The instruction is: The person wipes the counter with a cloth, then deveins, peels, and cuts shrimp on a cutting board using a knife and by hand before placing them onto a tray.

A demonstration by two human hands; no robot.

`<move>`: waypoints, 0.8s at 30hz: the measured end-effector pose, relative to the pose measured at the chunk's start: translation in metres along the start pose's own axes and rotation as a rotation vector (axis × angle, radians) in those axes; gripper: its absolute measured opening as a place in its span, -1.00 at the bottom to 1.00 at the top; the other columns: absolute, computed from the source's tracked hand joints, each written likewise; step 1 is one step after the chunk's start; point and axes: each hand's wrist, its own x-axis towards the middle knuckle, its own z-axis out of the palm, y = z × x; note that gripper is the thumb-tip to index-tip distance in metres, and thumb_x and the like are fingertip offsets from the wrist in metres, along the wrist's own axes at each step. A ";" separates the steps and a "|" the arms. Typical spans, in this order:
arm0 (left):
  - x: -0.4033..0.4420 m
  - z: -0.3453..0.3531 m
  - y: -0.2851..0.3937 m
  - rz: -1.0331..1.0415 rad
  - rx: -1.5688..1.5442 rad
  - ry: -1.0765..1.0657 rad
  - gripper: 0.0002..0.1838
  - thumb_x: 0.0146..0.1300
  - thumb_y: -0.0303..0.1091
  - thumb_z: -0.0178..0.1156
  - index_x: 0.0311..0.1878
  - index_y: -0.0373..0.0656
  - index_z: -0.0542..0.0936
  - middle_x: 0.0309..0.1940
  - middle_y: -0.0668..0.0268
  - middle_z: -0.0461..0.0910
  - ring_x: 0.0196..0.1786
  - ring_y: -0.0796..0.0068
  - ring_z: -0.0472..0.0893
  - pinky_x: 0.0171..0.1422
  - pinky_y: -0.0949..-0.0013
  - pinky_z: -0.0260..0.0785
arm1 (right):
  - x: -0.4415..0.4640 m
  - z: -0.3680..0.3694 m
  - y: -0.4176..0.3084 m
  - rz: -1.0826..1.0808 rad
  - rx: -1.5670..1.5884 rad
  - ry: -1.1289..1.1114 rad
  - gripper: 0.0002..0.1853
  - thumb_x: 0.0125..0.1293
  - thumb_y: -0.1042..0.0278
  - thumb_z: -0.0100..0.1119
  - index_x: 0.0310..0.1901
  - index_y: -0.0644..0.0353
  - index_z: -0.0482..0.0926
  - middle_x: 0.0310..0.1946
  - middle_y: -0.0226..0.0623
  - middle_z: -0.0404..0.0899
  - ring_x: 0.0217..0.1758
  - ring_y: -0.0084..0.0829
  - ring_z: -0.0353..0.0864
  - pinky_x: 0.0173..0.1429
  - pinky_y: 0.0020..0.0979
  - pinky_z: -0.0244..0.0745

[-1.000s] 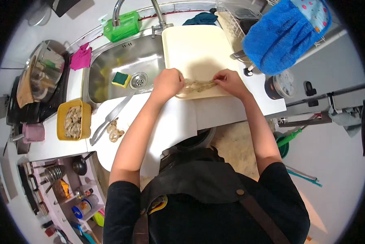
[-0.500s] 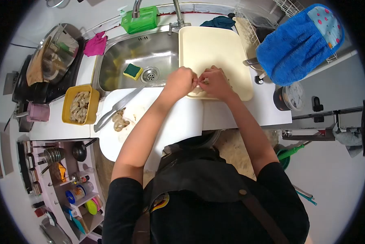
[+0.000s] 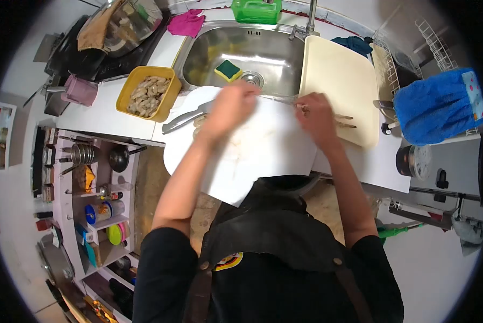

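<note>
My left hand [image 3: 232, 110] is smeared by motion above the white cutting board [image 3: 268, 148], beside the knife [image 3: 181, 120]; its fingers are unclear. Part of the peeled shrimp [image 3: 199, 129] on the board shows behind my left wrist. My right hand [image 3: 316, 116] is closed at the near left edge of the cream tray [image 3: 341, 70]. A small greyish bit shows at its fingertips, too small to name. Thin brownish pieces [image 3: 346, 126] lie on the tray just right of that hand. A yellow container [image 3: 171, 99] holds a pile of shrimp [image 3: 147, 96].
Behind the board is a steel sink [image 3: 273, 51] with a green-yellow sponge [image 3: 229, 70] in it. A pink cup [image 3: 81, 90] stands left of the container. A blue towel [image 3: 432, 107] hangs at the right, above a dark tub with a pale lid [image 3: 421, 162].
My view has swung left. My hands, together over the tray before, are now apart: the left is over the board near the knife, the right by the tray's edge.
</note>
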 end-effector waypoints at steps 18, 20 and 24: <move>-0.084 -0.117 -0.092 -0.175 0.112 -0.265 -0.37 0.00 -0.59 0.13 0.22 -0.13 0.27 -0.20 -0.12 0.59 -0.08 -0.17 0.59 -0.01 -0.04 0.42 | -0.019 0.178 -0.209 0.282 -0.086 -0.014 -0.90 -0.06 0.48 0.21 -0.45 0.16 0.50 -0.50 -0.16 0.58 -0.27 -0.10 0.53 -0.16 -0.13 0.40; -0.091 -0.125 -0.096 -0.166 -0.059 -0.296 -0.42 0.07 -0.54 0.13 0.22 -0.13 0.26 -0.29 -0.06 0.62 -0.17 -0.06 0.62 -0.09 0.05 0.42 | -0.028 0.166 -0.208 0.374 -0.020 -0.052 -0.90 -0.07 0.51 0.20 -0.46 0.18 0.49 -0.52 -0.17 0.57 -0.25 -0.10 0.54 -0.15 -0.14 0.42; -0.104 -0.160 -0.081 -0.313 -0.155 -0.443 -0.49 0.20 -0.42 0.17 0.24 0.00 0.32 -0.49 0.16 0.53 -0.39 0.26 0.57 -0.21 0.25 0.38 | -0.038 0.111 -0.201 0.490 0.017 -0.089 -0.87 -0.07 0.50 0.26 -0.45 0.24 0.50 -0.52 -0.17 0.55 -0.21 -0.10 0.55 -0.11 -0.20 0.46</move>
